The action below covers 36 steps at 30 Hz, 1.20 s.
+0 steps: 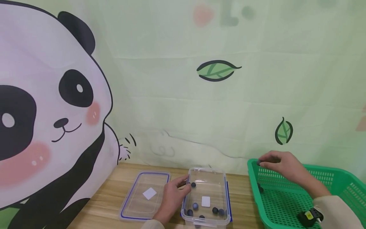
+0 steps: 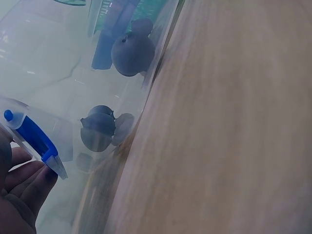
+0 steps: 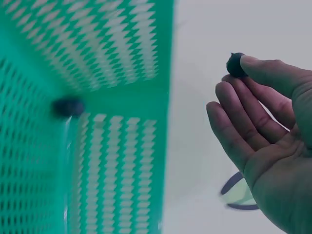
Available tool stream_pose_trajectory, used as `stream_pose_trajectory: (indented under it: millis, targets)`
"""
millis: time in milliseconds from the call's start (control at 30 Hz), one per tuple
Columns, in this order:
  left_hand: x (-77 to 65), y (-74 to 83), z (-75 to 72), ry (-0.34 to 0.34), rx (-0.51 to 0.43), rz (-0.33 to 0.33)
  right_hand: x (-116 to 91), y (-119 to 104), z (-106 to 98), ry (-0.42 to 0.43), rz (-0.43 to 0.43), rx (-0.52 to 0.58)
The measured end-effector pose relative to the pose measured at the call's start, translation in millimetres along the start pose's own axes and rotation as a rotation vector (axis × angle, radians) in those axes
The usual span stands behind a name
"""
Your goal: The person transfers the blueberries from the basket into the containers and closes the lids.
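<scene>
One blueberry is pinched between thumb and fingertips of my right hand, near the rim of the green basket. Being small and round, it may slip if pressed unevenly. My left hand touches the clear box; whether it grips, I cannot tell; a push could roll its berries.

Tabletop: light brown, wood-grain surface. Directly on it, left to right:
– Lid, clear, rectangular, lying flat; blue gasket along its edge, white square label near its middle.
– Storage box, clear plastic, open-topped, blue clasps at its sides; just right of the lid, long sides running near to far.
– Basket, green perforated plastic, at right, apart from the box.
</scene>
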<state>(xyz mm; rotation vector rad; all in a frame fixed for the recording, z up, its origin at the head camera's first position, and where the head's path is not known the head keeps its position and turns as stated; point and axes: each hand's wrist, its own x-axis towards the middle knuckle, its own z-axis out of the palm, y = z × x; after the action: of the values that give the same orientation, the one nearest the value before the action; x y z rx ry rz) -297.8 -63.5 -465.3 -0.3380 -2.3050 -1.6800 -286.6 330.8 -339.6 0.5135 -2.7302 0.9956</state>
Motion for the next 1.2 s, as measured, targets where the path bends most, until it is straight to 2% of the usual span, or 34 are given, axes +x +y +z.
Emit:
stream_pose_trajectory:
  millis: [267, 533, 733, 933, 1033, 1200]
  targets:
    - [-0.8, 0.8, -0.2, -0.002, 0.004, 0.003, -8, -41, -3, 0.105, 0.039, 0.085]
    - [0.2, -0.6, 0.3, -0.002, 0.007, 0.012, -19, -82, 5, 0.149, 0.013, 0.207]
    - [-0.1, -2.3, 0.2, -0.002, 0.002, 0.003, -25, -98, 32, 0.145, 0.001, 0.320]
    - [-0.5, -1.7, 0.8, -0.001, -0.006, 0.012, -27, -106, 67, 0.140, 0.056, 0.413]
    - [-0.3, -1.5, 1.2, -0.002, -0.005, 0.014, -28, -109, 86, 0.119, 0.071, 0.446]
    - [0.0, -2.3, 1.2, -0.002, 0.009, 0.022, -29, -111, 113, 0.051, 0.033, 0.499]
